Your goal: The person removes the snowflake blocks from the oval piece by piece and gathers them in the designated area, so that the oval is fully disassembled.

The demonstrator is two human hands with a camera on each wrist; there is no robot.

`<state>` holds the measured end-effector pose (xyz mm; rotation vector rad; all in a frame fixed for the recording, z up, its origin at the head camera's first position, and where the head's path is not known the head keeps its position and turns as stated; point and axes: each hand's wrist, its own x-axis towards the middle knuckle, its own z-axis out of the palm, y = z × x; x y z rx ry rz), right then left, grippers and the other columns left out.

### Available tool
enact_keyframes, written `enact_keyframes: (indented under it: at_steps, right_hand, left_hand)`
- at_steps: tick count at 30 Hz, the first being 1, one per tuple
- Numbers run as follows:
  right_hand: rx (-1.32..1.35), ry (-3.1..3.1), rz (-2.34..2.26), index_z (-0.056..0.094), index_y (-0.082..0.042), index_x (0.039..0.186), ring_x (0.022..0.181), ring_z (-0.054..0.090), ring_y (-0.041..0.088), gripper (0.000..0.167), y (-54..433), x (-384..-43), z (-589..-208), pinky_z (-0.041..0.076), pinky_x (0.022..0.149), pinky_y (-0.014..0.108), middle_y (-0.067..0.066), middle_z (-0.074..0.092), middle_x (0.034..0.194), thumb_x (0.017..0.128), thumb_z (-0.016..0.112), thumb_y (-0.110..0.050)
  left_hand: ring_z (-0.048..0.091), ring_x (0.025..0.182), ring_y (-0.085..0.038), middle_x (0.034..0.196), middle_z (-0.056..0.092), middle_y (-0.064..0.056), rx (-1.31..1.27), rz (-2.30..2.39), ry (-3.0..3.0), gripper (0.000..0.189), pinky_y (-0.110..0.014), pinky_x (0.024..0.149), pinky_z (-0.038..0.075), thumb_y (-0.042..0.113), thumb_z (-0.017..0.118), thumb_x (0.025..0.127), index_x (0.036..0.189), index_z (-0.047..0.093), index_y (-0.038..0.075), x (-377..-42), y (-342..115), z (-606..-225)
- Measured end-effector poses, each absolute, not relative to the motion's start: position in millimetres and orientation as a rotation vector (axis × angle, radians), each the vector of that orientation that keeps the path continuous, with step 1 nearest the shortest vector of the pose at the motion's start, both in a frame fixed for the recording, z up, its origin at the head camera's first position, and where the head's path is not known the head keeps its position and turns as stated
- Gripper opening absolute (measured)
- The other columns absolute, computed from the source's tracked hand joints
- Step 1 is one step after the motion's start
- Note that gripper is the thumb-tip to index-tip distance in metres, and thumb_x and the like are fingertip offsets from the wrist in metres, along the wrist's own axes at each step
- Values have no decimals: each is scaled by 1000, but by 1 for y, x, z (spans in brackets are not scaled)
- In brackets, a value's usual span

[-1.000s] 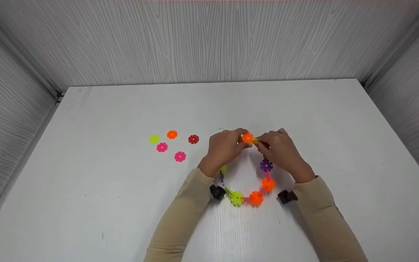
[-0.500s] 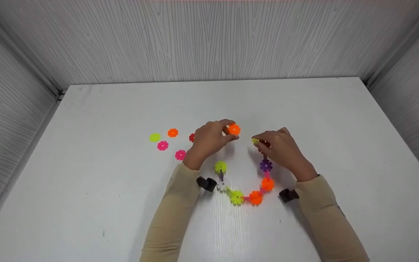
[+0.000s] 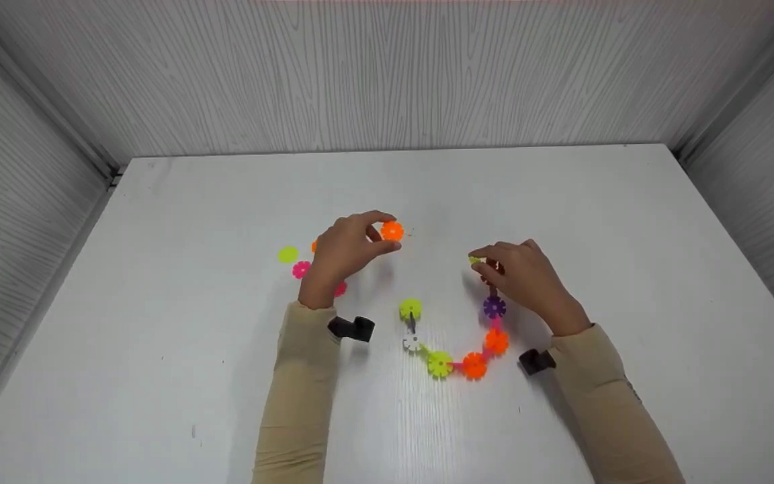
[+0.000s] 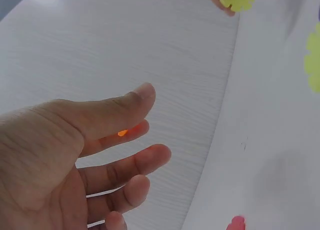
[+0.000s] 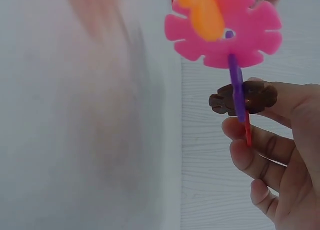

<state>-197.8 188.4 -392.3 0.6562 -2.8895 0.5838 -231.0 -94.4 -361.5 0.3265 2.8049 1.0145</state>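
Note:
My left hand (image 3: 347, 250) pinches an orange notched building disc (image 3: 392, 230) between thumb and forefinger, held above the table. In the left wrist view only an orange sliver (image 4: 122, 133) of it shows behind the thumb. My right hand (image 3: 520, 272) grips the upper right end of a chain of interlocking discs, with a yellow-green disc (image 3: 474, 259) at its fingertips. A brown disc (image 5: 255, 97) and a purple one (image 5: 237, 87) hang beside those fingers. The chain curves round in a U through orange discs (image 3: 474, 366) to a free yellow-green end (image 3: 410, 308).
Loose discs lie left of the chain: a yellow-green one (image 3: 288, 254), a pink one (image 3: 301, 269), and another pink one (image 3: 340, 288) partly behind my left wrist. An orange one (image 3: 314, 246) peeks out beside that hand. Wood-grain panels enclose the white table (image 3: 158, 376).
My left hand has moved left with the orange disc, away from the chain's end, and now covers part of the loose discs. The right hand has stayed nearly still with its hold.

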Motion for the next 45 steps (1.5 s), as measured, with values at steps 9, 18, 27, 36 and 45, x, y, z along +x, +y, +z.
enact_keyframes:
  at_steps: [9, 18, 27, 36, 45]
  right_hand:
    - [627, -2920, 588, 71, -11, 114, 67, 56, 19, 26, 190, -196, -393, 43, 79, 40, 5, 66, 79, 93, 64, -24]
    - [656, -2924, 557, 71, -11, 113, 68, 57, 20, 25, 190, -196, -395, 46, 79, 42, 6, 66, 80, 93, 64, -23]
    - [654, -2930, 544, 71, -10, 113, 67, 57, 20, 25, 189, -196, -396, 46, 79, 43, 6, 65, 80, 92, 65, -22]
    - [679, -2925, 543, 72, -10, 112, 68, 57, 20, 24, 189, -196, -395, 46, 78, 43, 7, 66, 81, 93, 65, -22]
    - [698, -2915, 547, 73, -10, 110, 67, 58, 20, 22, 188, -198, -394, 48, 78, 43, 7, 66, 80, 92, 65, -20]
  left_hand:
    - [55, 77, -22, 101, 65, -8, 112, 1060, 2856, 49, -30, 66, 43, 37, 68, 89, 135, 57, 27, -237, -128, -364]
    - [56, 88, -24, 107, 65, -10, -61, 975, 2768, 50, -32, 71, 44, 34, 69, 88, 135, 57, 25, -240, -145, -382]
    - [51, 122, -32, 142, 52, -10, -119, 911, 2695, 48, -47, 98, 42, 32, 68, 87, 134, 58, 24, -243, -153, -393]
    - [48, 125, -32, 141, 52, -9, -132, 882, 2659, 46, -51, 103, 38, 28, 66, 88, 133, 59, 22, -243, -159, -398]
    - [46, 124, -31, 142, 50, -10, -131, 877, 2562, 49, -48, 105, 37, 23, 69, 85, 133, 59, 21, -243, -163, -396]
